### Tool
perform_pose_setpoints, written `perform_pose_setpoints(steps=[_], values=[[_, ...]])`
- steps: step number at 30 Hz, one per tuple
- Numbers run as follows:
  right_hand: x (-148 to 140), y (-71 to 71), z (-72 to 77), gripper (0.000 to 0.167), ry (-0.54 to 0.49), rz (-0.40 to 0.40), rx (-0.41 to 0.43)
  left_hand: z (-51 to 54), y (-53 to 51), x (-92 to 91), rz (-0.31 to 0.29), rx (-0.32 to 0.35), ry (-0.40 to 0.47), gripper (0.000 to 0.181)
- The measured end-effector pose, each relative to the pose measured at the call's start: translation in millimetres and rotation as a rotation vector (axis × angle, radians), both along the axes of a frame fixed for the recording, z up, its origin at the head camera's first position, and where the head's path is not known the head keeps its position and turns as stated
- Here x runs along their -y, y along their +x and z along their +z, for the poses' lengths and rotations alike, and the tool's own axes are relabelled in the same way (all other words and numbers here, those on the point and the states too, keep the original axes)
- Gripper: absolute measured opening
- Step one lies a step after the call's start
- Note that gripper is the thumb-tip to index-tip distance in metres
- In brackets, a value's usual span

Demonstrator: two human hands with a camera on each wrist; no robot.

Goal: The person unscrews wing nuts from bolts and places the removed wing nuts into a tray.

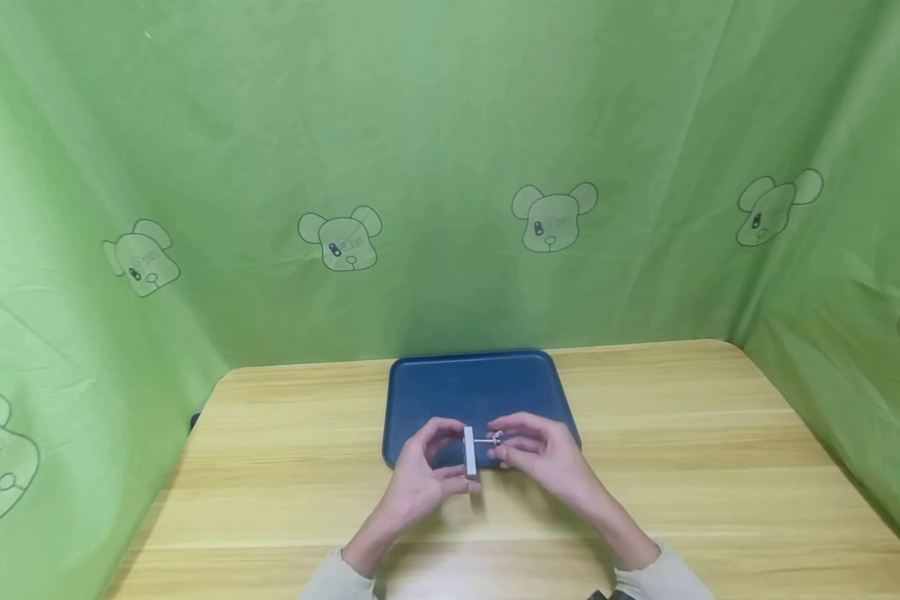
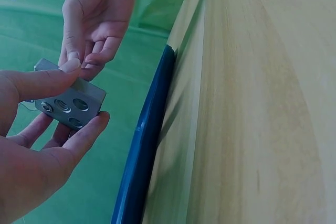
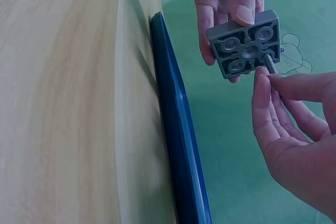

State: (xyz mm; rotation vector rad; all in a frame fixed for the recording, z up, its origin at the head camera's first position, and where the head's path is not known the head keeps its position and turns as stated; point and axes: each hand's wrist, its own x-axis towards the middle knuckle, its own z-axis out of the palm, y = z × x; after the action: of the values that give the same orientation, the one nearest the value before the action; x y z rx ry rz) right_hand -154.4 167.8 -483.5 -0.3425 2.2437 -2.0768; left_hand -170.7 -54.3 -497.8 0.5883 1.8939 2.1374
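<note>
A square grey metal block (image 1: 470, 457) is held upright on edge above the near rim of the tray. My left hand (image 1: 418, 482) grips it by its edges, thumb on one side and fingers on the other. In the right wrist view, the block's recessed face (image 3: 247, 45) shows a threaded centre hole and round corner holes; the left wrist view shows its flat face with several holes. My right hand (image 1: 551, 457) pinches a threaded metal bolt (image 3: 270, 63) between thumb and fingertips. The bolt's end meets a corner hole; how deep it sits I cannot tell.
A dark blue tray (image 1: 465, 383) with a raised rim lies at the back middle of the wood-grain table (image 1: 285, 467), beneath and beyond the hands. Green curtains (image 1: 450, 150) printed with bear heads enclose the table at the back and both sides.
</note>
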Motion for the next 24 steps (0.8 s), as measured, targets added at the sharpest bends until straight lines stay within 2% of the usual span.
perform_pose_setpoints(steps=[13,24], values=[[-1.0,-1.0,0.4,0.022,0.017,-0.014,-0.042,2.8,1.1,-0.7,0.002,-0.003,0.002,0.070],[-0.7,-0.7,1.9,0.022,0.002,-0.032,-0.040,2.3,0.8,-0.5,0.006,-0.009,-0.023,0.069]])
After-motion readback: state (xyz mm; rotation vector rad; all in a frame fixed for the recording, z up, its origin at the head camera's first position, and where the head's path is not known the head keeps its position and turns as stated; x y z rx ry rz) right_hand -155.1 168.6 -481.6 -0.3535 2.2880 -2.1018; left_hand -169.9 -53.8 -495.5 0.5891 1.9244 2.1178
